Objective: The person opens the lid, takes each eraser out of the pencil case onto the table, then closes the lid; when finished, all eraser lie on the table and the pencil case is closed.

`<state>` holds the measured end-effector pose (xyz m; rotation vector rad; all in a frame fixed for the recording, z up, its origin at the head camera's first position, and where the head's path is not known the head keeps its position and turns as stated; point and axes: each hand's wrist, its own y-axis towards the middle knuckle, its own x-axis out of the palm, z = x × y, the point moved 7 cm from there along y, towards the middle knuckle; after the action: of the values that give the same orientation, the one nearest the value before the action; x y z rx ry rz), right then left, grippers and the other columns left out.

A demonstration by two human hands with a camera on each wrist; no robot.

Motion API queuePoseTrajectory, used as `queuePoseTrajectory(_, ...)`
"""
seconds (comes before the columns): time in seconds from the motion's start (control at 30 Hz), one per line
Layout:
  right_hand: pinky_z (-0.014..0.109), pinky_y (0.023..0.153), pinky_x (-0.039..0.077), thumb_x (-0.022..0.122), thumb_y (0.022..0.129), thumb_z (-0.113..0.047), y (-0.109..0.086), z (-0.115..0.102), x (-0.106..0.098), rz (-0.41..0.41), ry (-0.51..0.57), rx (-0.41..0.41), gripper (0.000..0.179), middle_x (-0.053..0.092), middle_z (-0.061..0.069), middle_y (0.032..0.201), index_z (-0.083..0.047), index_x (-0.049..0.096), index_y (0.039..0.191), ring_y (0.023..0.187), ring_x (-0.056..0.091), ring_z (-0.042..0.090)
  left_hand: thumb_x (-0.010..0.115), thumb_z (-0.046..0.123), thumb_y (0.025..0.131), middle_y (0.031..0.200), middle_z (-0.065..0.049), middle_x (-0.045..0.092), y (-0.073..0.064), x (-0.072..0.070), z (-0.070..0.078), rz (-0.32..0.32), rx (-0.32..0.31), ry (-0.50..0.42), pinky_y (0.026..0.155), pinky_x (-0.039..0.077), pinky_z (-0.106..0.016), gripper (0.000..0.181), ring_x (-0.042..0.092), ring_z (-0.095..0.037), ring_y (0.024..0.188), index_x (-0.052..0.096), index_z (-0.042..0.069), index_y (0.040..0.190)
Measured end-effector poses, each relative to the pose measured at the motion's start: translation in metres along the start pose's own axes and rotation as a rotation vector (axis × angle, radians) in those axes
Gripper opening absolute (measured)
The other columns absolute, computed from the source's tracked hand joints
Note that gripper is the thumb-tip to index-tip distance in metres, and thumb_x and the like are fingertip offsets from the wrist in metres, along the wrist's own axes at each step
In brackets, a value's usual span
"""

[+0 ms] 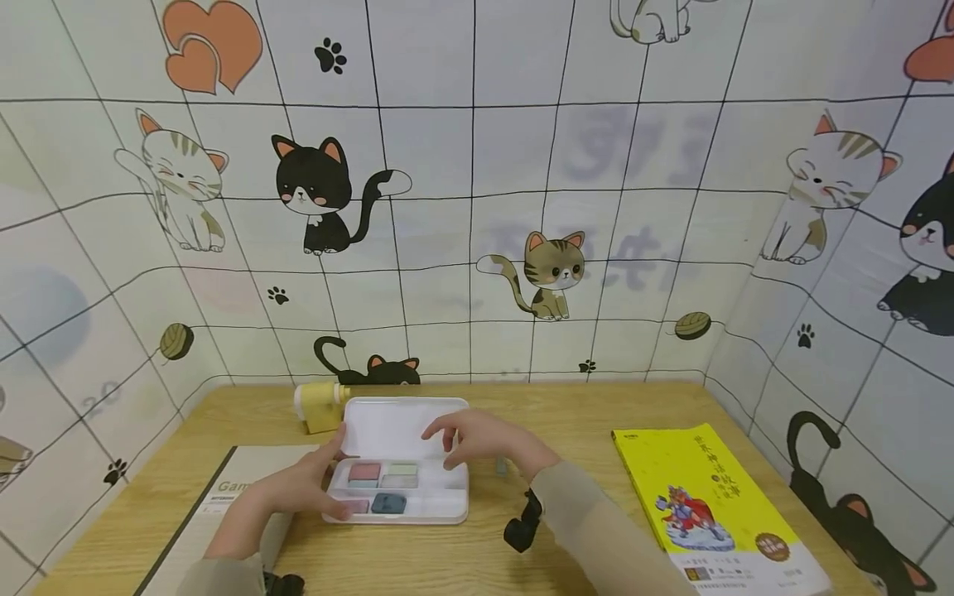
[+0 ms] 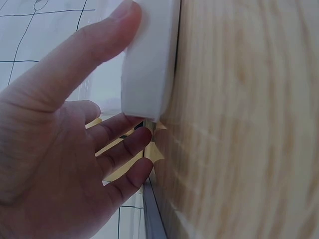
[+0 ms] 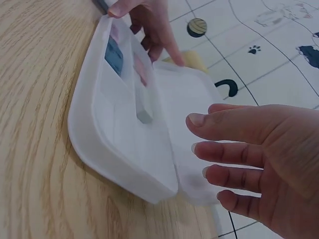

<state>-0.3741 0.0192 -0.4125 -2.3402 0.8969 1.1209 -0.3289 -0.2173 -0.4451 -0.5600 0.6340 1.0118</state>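
A white plastic pencil case point(image 1: 440, 507) lies on the table with its lid point(image 1: 387, 426) folded back. Inside sit several eraser-like blocks: a pink one point(image 1: 364, 472) and a pale green-and-white one point(image 1: 400, 474) at the back, a dark blue one point(image 1: 389, 503) and a smaller pink one point(image 1: 356, 505) in front. My left hand point(image 1: 298, 480) holds the case's left end, thumb at the front corner, fingers toward the hinge side. Over the right part of the case hovers my right hand point(image 1: 484, 439), its fingers loosely bent and apart, holding nothing point(image 3: 259, 159).
A grey notebook point(image 1: 224, 497) lies at the left, partly under my left arm. Behind the case's left corner stands a yellow-and-white object point(image 1: 320, 406). A yellow book point(image 1: 693, 497) is at the right. Cat-printed cloth point(image 1: 477, 207) surrounds the table point(image 1: 581, 406).
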Motion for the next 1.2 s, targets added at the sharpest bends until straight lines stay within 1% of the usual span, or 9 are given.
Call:
queuePoseTrajectory(0.1, 0.024, 0.063, 0.045, 0.078, 0.082, -0.013, 0.009, -0.007, 0.006, -0.046, -0.055, -0.02, 0.05, 0.06, -0.006, 0.089, -0.024, 0.063, 0.128, 0.069, 0.053, 0.01, 0.089, 0.026, 0.067, 0.131, -0.017, 0.044, 0.0, 0.001, -0.001, -0.002, -0.009, -0.006, 0.102, 0.031, -0.058, 0.129, 0.043, -0.034, 0.117, -0.004, 0.0, 0.153)
queuePoseTrajectory(0.27, 0.024, 0.067, 0.045, 0.08, 0.079, -0.012, 0.021, -0.02, 0.014, -0.074, -0.129, -0.055, 0.05, 0.059, -0.004, 0.092, -0.023, 0.064, 0.126, 0.073, 0.051, 0.01, 0.089, 0.026, 0.067, 0.13, -0.017, 0.044, 0.001, 0.001, -0.002, 0.0, -0.002, -0.006, 0.102, 0.03, -0.058, 0.129, 0.042, -0.034, 0.118, -0.003, 0.0, 0.153)
queuePoseTrajectory(0.47, 0.022, 0.069, 0.043, 0.081, 0.078, -0.01, 0.034, -0.023, 0.024, -0.095, -0.21, -0.055, 0.054, 0.058, -0.006, 0.09, -0.026, 0.065, 0.126, 0.078, 0.049, 0.007, 0.089, 0.024, 0.067, 0.132, -0.019, 0.044, 0.003, 0.003, -0.004, -0.001, -0.011, -0.016, 0.103, 0.03, -0.058, 0.129, 0.044, -0.037, 0.121, -0.004, 0.0, 0.153)
queuePoseTrajectory(0.6, 0.022, 0.07, 0.041, 0.08, 0.078, -0.007, 0.041, -0.023, 0.029, -0.111, -0.23, -0.057, 0.055, 0.058, -0.004, 0.09, -0.027, 0.065, 0.127, 0.08, 0.048, 0.007, 0.09, 0.026, 0.066, 0.135, -0.019, 0.043, 0.004, 0.003, -0.003, -0.003, -0.011, -0.012, 0.105, 0.027, -0.059, 0.131, 0.039, -0.036, 0.124, -0.004, 0.001, 0.154)
queuePoseTrajectory(0.73, 0.021, 0.07, 0.041, 0.08, 0.077, -0.005, 0.045, -0.025, 0.031, -0.124, -0.259, -0.069, 0.056, 0.057, -0.004, 0.09, -0.029, 0.065, 0.126, 0.08, 0.047, 0.007, 0.09, 0.026, 0.066, 0.134, -0.019, 0.043, 0.005, 0.003, -0.003, 0.0, -0.015, -0.003, 0.105, 0.026, -0.06, 0.13, 0.038, -0.036, 0.124, -0.003, 0.0, 0.154)
queuePoseTrajectory(0.83, 0.021, 0.07, 0.041, 0.08, 0.077, -0.005, 0.047, -0.027, 0.032, -0.14, -0.293, -0.075, 0.056, 0.055, -0.005, 0.089, -0.03, 0.066, 0.126, 0.079, 0.047, 0.007, 0.089, 0.026, 0.066, 0.132, -0.018, 0.045, 0.006, 0.003, -0.004, 0.006, -0.022, 0.005, 0.103, 0.029, -0.06, 0.129, 0.041, -0.036, 0.122, -0.002, 0.0, 0.154)
queuePoseTrajectory(1.0, 0.02, 0.07, 0.041, 0.079, 0.077, -0.004, 0.048, -0.032, 0.037, -0.171, -0.353, -0.108, 0.058, 0.054, -0.004, 0.09, -0.03, 0.065, 0.127, 0.079, 0.046, 0.007, 0.09, 0.028, 0.065, 0.133, -0.017, 0.044, 0.006, 0.002, -0.007, 0.012, -0.043, -0.004, 0.103, 0.029, -0.06, 0.13, 0.041, -0.035, 0.122, -0.001, 0.002, 0.154)
queuePoseTrajectory(1.1, 0.019, 0.069, 0.04, 0.078, 0.077, -0.002, 0.05, -0.034, 0.04, -0.17, -0.405, -0.132, 0.06, 0.054, -0.004, 0.089, -0.031, 0.065, 0.128, 0.077, 0.045, 0.007, 0.09, 0.028, 0.065, 0.134, -0.017, 0.044, 0.006, 0.001, -0.007, 0.016, -0.048, -0.01, 0.103, 0.029, -0.06, 0.13, 0.041, -0.035, 0.123, 0.0, 0.003, 0.155)
queuePoseTrajectory(1.2, 0.019, 0.067, 0.039, 0.078, 0.076, -0.002, 0.052, -0.035, 0.043, -0.161, -0.45, -0.138, 0.062, 0.052, -0.004, 0.088, -0.032, 0.065, 0.128, 0.076, 0.044, 0.007, 0.09, 0.028, 0.065, 0.134, -0.017, 0.044, 0.005, 0.001, -0.007, 0.014, -0.037, -0.007, 0.103, 0.03, -0.06, 0.129, 0.041, -0.035, 0.122, -0.001, 0.002, 0.154)
